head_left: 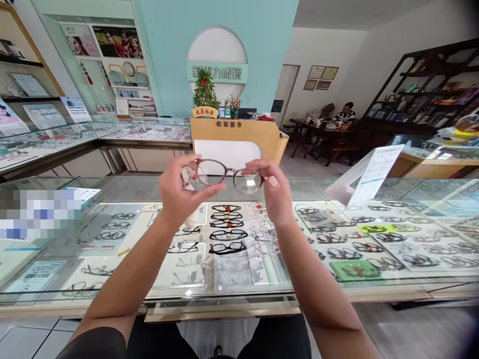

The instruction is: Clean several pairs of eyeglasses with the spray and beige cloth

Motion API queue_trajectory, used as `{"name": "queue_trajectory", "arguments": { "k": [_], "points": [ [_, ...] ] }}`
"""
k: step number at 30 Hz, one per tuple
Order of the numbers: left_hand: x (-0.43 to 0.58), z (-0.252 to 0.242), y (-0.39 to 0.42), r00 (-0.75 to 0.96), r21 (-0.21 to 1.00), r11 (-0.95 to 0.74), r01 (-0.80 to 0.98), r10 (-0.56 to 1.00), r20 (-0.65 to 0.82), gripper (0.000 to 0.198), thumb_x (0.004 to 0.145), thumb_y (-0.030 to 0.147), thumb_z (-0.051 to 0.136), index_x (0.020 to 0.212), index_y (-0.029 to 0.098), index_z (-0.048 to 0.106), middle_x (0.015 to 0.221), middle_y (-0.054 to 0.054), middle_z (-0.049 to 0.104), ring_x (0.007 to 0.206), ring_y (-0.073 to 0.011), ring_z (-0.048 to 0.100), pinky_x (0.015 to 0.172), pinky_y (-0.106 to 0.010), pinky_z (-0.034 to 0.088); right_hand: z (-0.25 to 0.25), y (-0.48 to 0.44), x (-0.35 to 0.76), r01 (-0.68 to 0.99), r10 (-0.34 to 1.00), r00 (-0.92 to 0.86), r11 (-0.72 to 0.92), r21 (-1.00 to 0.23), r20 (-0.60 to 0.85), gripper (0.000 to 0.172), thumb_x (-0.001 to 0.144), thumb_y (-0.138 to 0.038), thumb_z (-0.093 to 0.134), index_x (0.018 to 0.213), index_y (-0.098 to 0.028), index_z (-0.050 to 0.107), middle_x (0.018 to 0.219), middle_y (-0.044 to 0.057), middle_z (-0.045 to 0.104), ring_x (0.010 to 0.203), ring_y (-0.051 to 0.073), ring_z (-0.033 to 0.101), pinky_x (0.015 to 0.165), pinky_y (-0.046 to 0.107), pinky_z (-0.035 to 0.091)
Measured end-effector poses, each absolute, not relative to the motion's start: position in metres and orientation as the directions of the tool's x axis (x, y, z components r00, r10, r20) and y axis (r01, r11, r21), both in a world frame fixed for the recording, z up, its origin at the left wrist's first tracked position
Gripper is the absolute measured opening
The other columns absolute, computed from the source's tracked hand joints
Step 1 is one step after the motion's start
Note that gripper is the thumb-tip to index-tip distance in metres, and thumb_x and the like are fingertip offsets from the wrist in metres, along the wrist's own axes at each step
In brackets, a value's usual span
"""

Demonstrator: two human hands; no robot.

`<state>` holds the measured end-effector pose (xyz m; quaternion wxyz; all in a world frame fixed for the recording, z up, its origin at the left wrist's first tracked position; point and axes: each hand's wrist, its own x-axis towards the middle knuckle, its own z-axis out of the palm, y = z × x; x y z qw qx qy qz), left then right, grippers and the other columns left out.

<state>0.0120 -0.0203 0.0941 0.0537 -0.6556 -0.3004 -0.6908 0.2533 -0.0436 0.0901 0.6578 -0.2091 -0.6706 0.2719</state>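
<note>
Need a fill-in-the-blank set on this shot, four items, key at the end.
1. The glasses are held up between the right hand and the ____ hand.
2. Rows of eyeglass frames are visible through the display case because its top is made of ____.
3. Of the two bright cards at the right in the case, the nearer card is ____, the farther card yellow.
4. On the back wall hang ____ framed certificates.

Missing words: left; glass; green; four.

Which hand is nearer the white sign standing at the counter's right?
Right. The right hand is left of the white sign, holding one end of the glasses; the left hand is farther left, at the other end.
</note>
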Motion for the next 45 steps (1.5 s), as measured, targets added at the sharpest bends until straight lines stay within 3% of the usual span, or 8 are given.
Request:
{"name": "queue_trajectory", "arguments": {
  "k": [4,8,13,20,26,32,40,45],
  "points": [
    [0.012,0.13,-0.021,-0.233,0.277,-0.853,0.442,0.189,0.954,0.076,0.074,0.077,0.099,0.123,0.026,0.069,0.097,0.0,0.06,0.082,-0.0189,0.063,0.082,-0.036,0.055,0.139,-0.05,0.25,0.183,0.413,-0.14,0.904,-0.387,0.9,0.066,0.096,-0.074,0.079,0.146,-0.033,0.071,0.126,0.006,0.075,0.118,0.028,0.074,0.117,0.052,0.057],
    [0.011,0.138,-0.029,-0.303,0.281,-0.841,0.463,0.148,0.942,0.064,0.079,0.068,0.1,0.118,0.026,0.07,0.091,0.002,0.059,0.077,-0.0173,0.058,0.076,-0.035,0.052,0.154,-0.057,0.239,0.372,0.372,-0.095,0.874,-0.314,0.923,0.064,0.096,-0.062,0.087,0.151,-0.034,0.068,0.124,0.005,0.074,0.117,0.028,0.073,0.115,0.052,0.058],
    [0.009,0.133,-0.033,-0.321,0.384,-0.796,0.468,0.252,0.913,0.056,0.08,0.059,0.103,0.111,0.024,0.072,0.082,0.005,0.061,0.072,-0.0146,0.056,0.07,-0.031,0.049,0.143,-0.048,0.233,0.421,0.38,-0.043,0.845,-0.328,0.924,0.048,0.099,-0.048,0.088,0.143,-0.036,0.072,0.117,0.004,0.078,0.109,0.026,0.074,0.105,0.048,0.061],
    [0.015,0.131,-0.029,-0.334,0.469,-0.68,0.564,0.331,0.882,0.06,0.079,0.067,0.1,0.116,0.025,0.079,0.084,0.003,0.063,0.072,-0.0145,0.054,0.06,-0.029,0.041,0.14,-0.039,0.232,0.444,0.453,0.0,0.799,-0.406,0.891,0.042,0.101,-0.048,0.086,0.137,-0.032,0.072,0.116,0.004,0.082,0.105,0.024,0.076,0.098,0.045,0.063],
    [0.018,0.128,-0.025,-0.316,0.428,-0.614,0.663,0.289,0.904,0.061,0.08,0.064,0.101,0.121,0.027,0.075,0.108,-0.004,0.071,0.098,-0.0229,0.068,0.075,-0.035,0.056,0.138,-0.033,0.234,0.464,0.594,-0.006,0.714,-0.524,0.804,0.046,0.101,-0.056,0.083,0.139,-0.031,0.072,0.131,0.008,0.084,0.116,0.028,0.08,0.099,0.048,0.065],
    [0.022,0.127,-0.024,-0.278,0.426,-0.613,0.666,0.325,0.904,0.054,0.085,0.052,0.1,0.13,0.032,0.078,0.129,-0.01,0.07,0.121,-0.03,0.07,0.083,-0.039,0.063,0.136,-0.022,0.24,0.467,0.617,0.022,0.689,-0.553,0.787,0.051,0.102,-0.06,0.079,0.142,-0.029,0.074,0.136,0.011,0.084,0.114,0.028,0.081,0.097,0.049,0.067],
    [0.026,0.121,-0.019,-0.284,0.429,-0.645,0.632,0.322,0.903,0.061,0.089,0.049,0.098,0.143,0.032,0.075,0.137,-0.01,0.07,0.129,-0.0313,0.071,0.094,-0.042,0.067,0.139,-0.025,0.243,0.497,0.649,0.02,0.653,-0.571,0.76,0.055,0.101,-0.06,0.079,0.146,-0.029,0.076,0.139,0.012,0.084,0.115,0.03,0.082,0.099,0.051,0.068],
    [0.027,0.117,-0.015,-0.318,0.455,-0.639,0.62,0.325,0.891,0.058,0.089,0.05,0.098,0.139,0.031,0.075,0.136,-0.01,0.073,0.124,-0.0302,0.072,0.091,-0.042,0.067,0.137,-0.024,0.241,0.5,0.67,0.053,0.624,-0.6,0.741,0.057,0.099,-0.061,0.081,0.146,-0.028,0.077,0.139,0.013,0.084,0.115,0.031,0.083,0.098,0.053,0.068]
  ]
}}
